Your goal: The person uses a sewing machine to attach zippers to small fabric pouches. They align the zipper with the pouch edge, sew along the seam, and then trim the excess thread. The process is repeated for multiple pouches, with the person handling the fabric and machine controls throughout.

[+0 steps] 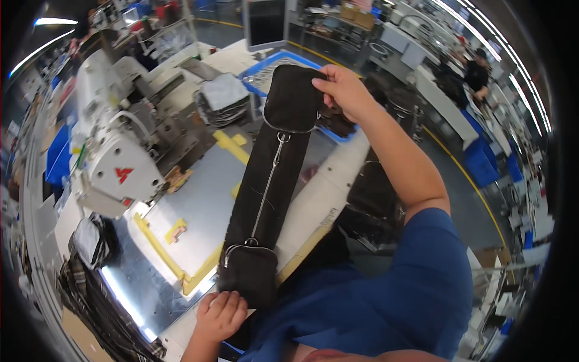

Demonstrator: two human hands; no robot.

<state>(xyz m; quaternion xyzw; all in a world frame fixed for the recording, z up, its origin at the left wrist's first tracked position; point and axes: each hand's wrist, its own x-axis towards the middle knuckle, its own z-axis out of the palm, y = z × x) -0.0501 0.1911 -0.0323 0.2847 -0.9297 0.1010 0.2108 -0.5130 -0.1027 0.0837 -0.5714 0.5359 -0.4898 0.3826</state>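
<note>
A long black fabric strap piece (250, 193) is stretched at a slant in front of me. At its far end sits a larger zippered pouch (294, 99), and at its near end a smaller zippered pouch (248, 271). A thin silver chain or cord (267, 193) runs between metal rings by the two pouches. My right hand (348, 93) pinches the far pouch's upper right corner between thumb and fingers. Curled fingers of my left hand (222, 315) grip the bottom edge of the near pouch; its thumb is hidden.
Left of the piece stands a white industrial sewing machine (123, 169) over a metal table (199, 199) with yellow tape strips. Stacked dark pieces (224, 99) and a blue tray (259, 71) lie beyond. Dark fabric (99, 308) hangs at lower left. Another person (476, 75) is far right.
</note>
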